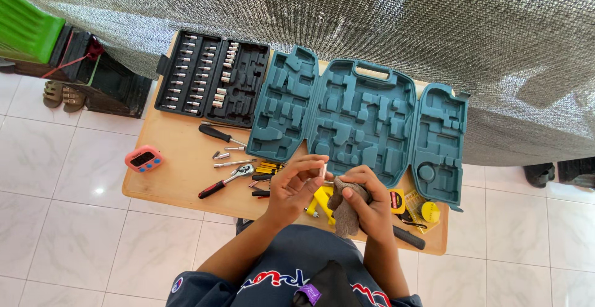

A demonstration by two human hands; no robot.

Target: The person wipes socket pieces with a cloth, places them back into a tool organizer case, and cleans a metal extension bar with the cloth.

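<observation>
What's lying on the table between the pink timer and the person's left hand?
In the head view, a ratchet wrench with a black-and-red handle lies between the pink timer and the left hand, plus small metal bits.

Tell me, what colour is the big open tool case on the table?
The open tool case is teal, a blue-green; the head view shows it clearly.

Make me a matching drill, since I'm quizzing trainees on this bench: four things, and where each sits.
Things:
1. pink timer
2. grey cloth
3. black socket tray
4. teal tool case

Places:
A. in the right hand
B. table's far left corner
C. table's left edge
D. open across the middle and right

Pairs: 1-C, 2-A, 3-B, 4-D
</observation>
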